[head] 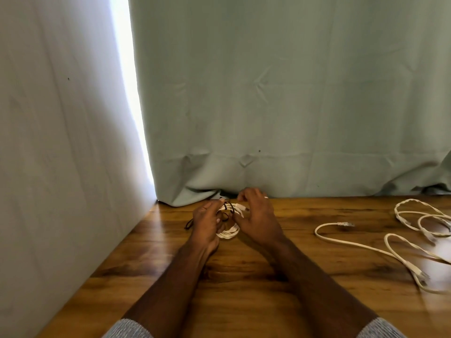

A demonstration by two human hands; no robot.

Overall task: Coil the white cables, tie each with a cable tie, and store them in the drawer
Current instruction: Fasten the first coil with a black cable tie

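A coiled white cable (229,232) sits between my hands just above the wooden table (244,276), near its far edge. My left hand (207,224) grips the coil's left side. My right hand (256,215) pinches the coil's top, where a thin dark cable tie (228,211) loops around the strands. One dark end of the tie (189,225) hangs out to the left of my left hand. Most of the coil is hidden by my fingers. No drawer is in view.
Loose white cables (366,245) with connector ends sprawl over the table's right side, one twisted loop (415,211) at the far right. A pale green curtain (292,106) hangs behind the table and a white sheet (61,142) closes the left.
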